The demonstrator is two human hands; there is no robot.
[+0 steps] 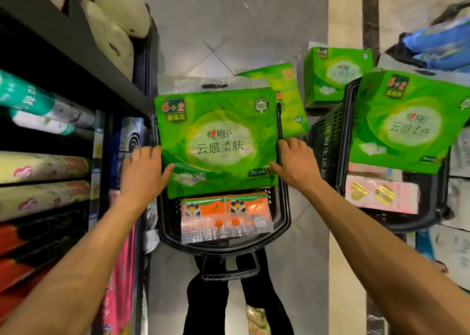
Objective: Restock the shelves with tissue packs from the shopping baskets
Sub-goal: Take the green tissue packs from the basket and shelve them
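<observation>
Big green plastic tissue pack [218, 141], gripped between left hand [146, 166] and right hand [296, 161], thumbs on top, to keep it flat. Held over black plastic shopping basket [223, 248]; likely bound for dark shelf [63, 44] beside left hand.

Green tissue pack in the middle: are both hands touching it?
Touching. Head view: left hand and right hand hold the green tissue pack by its sides.

I read "6+2", "超值装", "100%" and "云感柔肤" on the middle green pack [218, 141]. The right green pack [407, 123] repeats "6+2" and "云感柔肤". The right basket [328, 141] says "优购生活" on its side.
</observation>
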